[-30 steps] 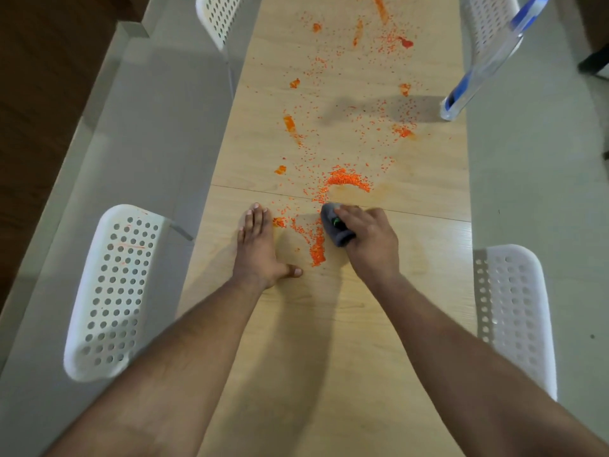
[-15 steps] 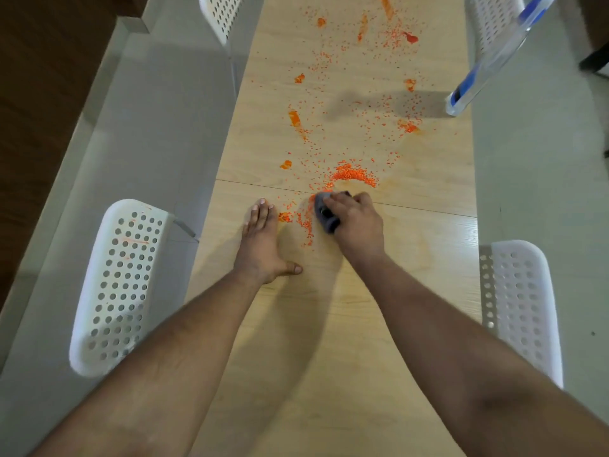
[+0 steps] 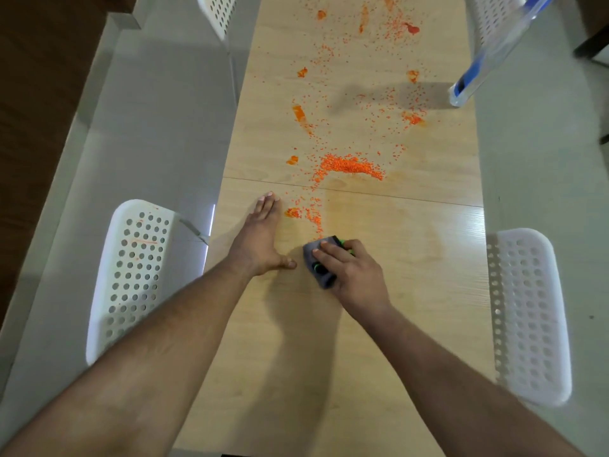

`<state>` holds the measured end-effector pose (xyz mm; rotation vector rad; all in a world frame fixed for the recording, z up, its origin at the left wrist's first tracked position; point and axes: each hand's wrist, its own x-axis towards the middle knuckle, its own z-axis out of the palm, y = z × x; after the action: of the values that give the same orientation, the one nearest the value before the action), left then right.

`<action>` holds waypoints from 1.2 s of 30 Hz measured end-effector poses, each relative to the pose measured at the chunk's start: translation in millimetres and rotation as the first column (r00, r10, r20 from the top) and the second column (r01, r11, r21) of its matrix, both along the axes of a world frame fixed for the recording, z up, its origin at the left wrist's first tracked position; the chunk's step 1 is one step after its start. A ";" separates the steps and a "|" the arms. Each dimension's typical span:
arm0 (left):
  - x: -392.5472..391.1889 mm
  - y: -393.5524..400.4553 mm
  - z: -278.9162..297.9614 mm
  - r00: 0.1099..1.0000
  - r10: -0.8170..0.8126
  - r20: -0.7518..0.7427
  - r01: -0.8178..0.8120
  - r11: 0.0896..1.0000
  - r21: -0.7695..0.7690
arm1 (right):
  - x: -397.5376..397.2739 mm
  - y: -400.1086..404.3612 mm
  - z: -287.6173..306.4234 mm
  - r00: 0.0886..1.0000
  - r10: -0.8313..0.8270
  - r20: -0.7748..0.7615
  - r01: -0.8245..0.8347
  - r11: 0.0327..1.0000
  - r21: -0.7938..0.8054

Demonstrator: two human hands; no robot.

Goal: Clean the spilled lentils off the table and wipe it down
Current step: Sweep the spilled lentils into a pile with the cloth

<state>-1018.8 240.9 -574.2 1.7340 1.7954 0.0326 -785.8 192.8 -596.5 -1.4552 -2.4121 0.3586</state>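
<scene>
Under right grip (image 3: 351, 270): soft cloth (image 3: 321, 263), pressed flat. Ahead: loose, rolling lentils (image 3: 349, 166). Left grip (image 3: 260, 239) released, flat on desk (image 3: 428, 258).

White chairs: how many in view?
4. Near left, near right, far left, far right, two on each side of the table. More may sit beyond the frame.

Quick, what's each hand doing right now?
Left hand: open, flat on the table, holding nothing.
Right hand: holds a grey cloth.
</scene>
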 end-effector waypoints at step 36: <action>-42.5 20.1 0.1 0.995 0.036 -0.094 -0.040 0.998 -0.040 | -97.0 116.8 20.8 0.935 -0.348 0.062 0.351 0.936 -0.034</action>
<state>-1061.3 261.0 -574.1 1.6973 1.8826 -0.0707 -882.8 309.6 -575.7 -1.8953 -2.1351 0.2920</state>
